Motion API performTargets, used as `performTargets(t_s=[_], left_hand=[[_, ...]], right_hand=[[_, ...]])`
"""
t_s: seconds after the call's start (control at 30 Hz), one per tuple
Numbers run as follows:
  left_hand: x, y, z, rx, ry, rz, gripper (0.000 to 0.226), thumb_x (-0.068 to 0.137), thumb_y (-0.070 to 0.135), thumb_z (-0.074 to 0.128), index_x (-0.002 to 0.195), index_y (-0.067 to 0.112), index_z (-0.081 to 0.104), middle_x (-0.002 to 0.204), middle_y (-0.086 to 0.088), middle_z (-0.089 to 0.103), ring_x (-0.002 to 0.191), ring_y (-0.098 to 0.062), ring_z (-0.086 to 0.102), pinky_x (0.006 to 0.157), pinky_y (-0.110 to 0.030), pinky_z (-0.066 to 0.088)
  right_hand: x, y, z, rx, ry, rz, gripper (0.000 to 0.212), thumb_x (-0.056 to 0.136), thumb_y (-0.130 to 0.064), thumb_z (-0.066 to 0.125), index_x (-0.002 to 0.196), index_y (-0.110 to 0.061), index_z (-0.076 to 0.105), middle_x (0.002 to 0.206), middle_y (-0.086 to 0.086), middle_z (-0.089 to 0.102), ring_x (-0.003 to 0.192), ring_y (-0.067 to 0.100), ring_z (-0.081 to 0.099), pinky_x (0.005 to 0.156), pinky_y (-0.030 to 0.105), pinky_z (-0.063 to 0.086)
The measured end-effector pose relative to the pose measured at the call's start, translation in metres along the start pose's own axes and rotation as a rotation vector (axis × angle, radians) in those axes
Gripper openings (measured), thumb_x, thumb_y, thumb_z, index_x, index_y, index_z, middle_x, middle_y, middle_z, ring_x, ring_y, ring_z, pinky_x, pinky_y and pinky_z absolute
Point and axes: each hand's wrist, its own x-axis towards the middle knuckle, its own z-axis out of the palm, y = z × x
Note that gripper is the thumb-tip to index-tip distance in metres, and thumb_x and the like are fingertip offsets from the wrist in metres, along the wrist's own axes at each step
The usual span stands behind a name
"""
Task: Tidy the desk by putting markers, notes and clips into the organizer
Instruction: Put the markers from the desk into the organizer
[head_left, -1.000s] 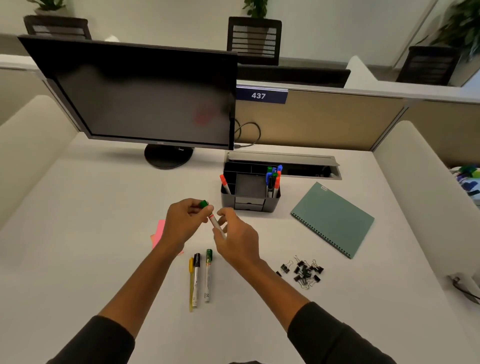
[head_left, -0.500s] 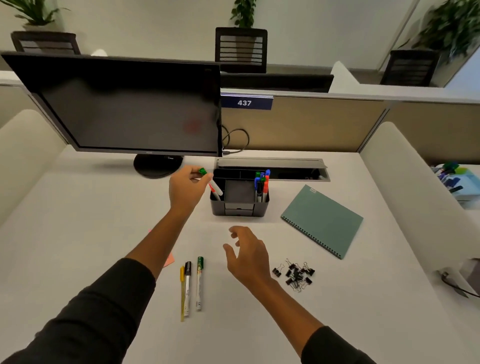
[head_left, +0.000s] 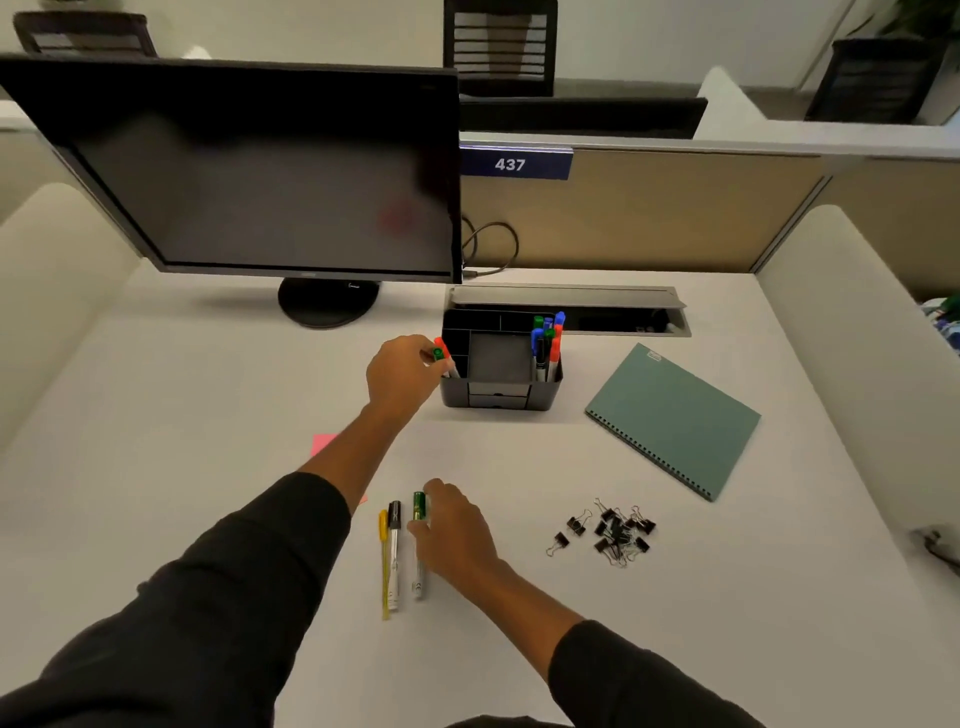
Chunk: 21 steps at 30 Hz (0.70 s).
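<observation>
A black desk organizer (head_left: 501, 396) stands mid-desk with several markers (head_left: 546, 343) upright in its right compartment. My left hand (head_left: 402, 371) grips a green-capped marker (head_left: 439, 354) and holds it in the organizer's left compartment, beside a red-capped marker (head_left: 442, 344). Nearer to me, a second green marker (head_left: 419, 506), a black-capped marker (head_left: 394, 551) and a yellow pen (head_left: 384, 564) lie side by side. My right hand (head_left: 453, 530) pinches the second green marker on the desk. Pink sticky notes (head_left: 324, 441) show partly from under my left arm. Black binder clips (head_left: 613, 535) lie in a heap to the right.
A teal spiral notebook (head_left: 675, 415) lies right of the organizer. A dark monitor (head_left: 260, 171) on its stand fills the back left. Behind the organizer is a cable tray slot (head_left: 571, 301). Padded dividers border the desk on both sides.
My left hand carried the green-capped marker from mid-desk to the organizer's left compartment. My right hand let go of it, dropped down and took hold of the second green marker.
</observation>
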Motion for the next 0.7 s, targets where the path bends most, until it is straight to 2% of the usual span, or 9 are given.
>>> performTargets(t_s=[0.07, 0.2, 0.3, 0.43, 0.5, 0.6, 0.7], left_hand=[[0.001, -0.003, 0.001, 0.020, -0.015, 0.004, 0.032, 0.090, 0.043, 0.076, 0.110, 0.019, 0.078, 0.102, 0.001, 0.077, 0.086, -0.017, 0.066, 0.070, -0.027, 0.046], [0.004, -0.007, 0.004, 0.061, -0.051, 0.014, 0.030, 0.092, 0.041, 0.074, 0.110, 0.018, 0.078, 0.101, -0.001, 0.077, 0.085, -0.020, 0.068, 0.069, -0.027, 0.045], [0.005, -0.006, 0.005, 0.056, -0.063, 0.007, 0.032, 0.092, 0.043, 0.073, 0.107, 0.015, 0.078, 0.098, -0.002, 0.076, 0.083, -0.021, 0.067, 0.069, -0.029, 0.049], [0.007, -0.006, 0.005, 0.034, -0.061, -0.001, 0.038, 0.090, 0.049, 0.074, 0.107, 0.015, 0.077, 0.097, -0.003, 0.077, 0.083, -0.020, 0.067, 0.070, -0.031, 0.052], [0.004, -0.008, 0.002, -0.008, -0.037, -0.016, 0.042, 0.088, 0.049, 0.076, 0.113, 0.016, 0.076, 0.102, -0.001, 0.077, 0.088, -0.019, 0.068, 0.072, -0.028, 0.050], [-0.010, -0.013, -0.004, -0.095, 0.029, -0.055, 0.042, 0.090, 0.045, 0.077, 0.120, 0.016, 0.073, 0.105, 0.002, 0.077, 0.095, -0.017, 0.069, 0.076, -0.027, 0.050], [-0.038, -0.027, -0.008, -0.158, 0.090, -0.109, 0.035, 0.092, 0.040, 0.074, 0.117, 0.016, 0.073, 0.102, 0.003, 0.076, 0.091, -0.013, 0.066, 0.075, -0.025, 0.047]], right_hand=[[0.005, -0.008, 0.005, -0.059, 0.001, 0.005, 0.040, 0.095, -0.020, 0.070, 0.129, -0.015, 0.049, 0.121, 0.007, 0.059, 0.104, 0.027, 0.065, 0.079, 0.028, 0.050], [0.010, -0.019, 0.013, -0.211, -0.010, -0.012, 0.053, 0.087, -0.011, 0.078, 0.131, -0.014, 0.047, 0.125, 0.009, 0.055, 0.103, 0.025, 0.064, 0.086, 0.031, 0.058], [0.011, -0.019, 0.013, -0.266, -0.043, -0.038, 0.043, 0.086, -0.003, 0.075, 0.123, -0.011, 0.053, 0.125, 0.010, 0.052, 0.099, 0.026, 0.063, 0.081, 0.030, 0.055], [0.012, -0.005, 0.003, -0.276, -0.048, -0.083, 0.033, 0.087, 0.001, 0.067, 0.117, -0.007, 0.055, 0.121, 0.012, 0.054, 0.096, 0.029, 0.064, 0.071, 0.026, 0.043], [0.014, 0.002, -0.010, -0.239, -0.003, -0.092, 0.027, 0.088, 0.001, 0.061, 0.113, -0.007, 0.056, 0.113, 0.012, 0.056, 0.092, 0.030, 0.063, 0.069, 0.028, 0.044], [0.023, 0.008, -0.043, -0.156, 0.147, -0.089, 0.024, 0.084, -0.005, 0.060, 0.107, -0.012, 0.059, 0.103, 0.008, 0.059, 0.086, 0.030, 0.060, 0.073, 0.040, 0.055], [0.038, 0.001, -0.089, -0.016, 0.314, -0.140, 0.027, 0.084, -0.009, 0.070, 0.107, -0.020, 0.062, 0.100, -0.001, 0.064, 0.089, 0.019, 0.062, 0.078, 0.037, 0.059]])
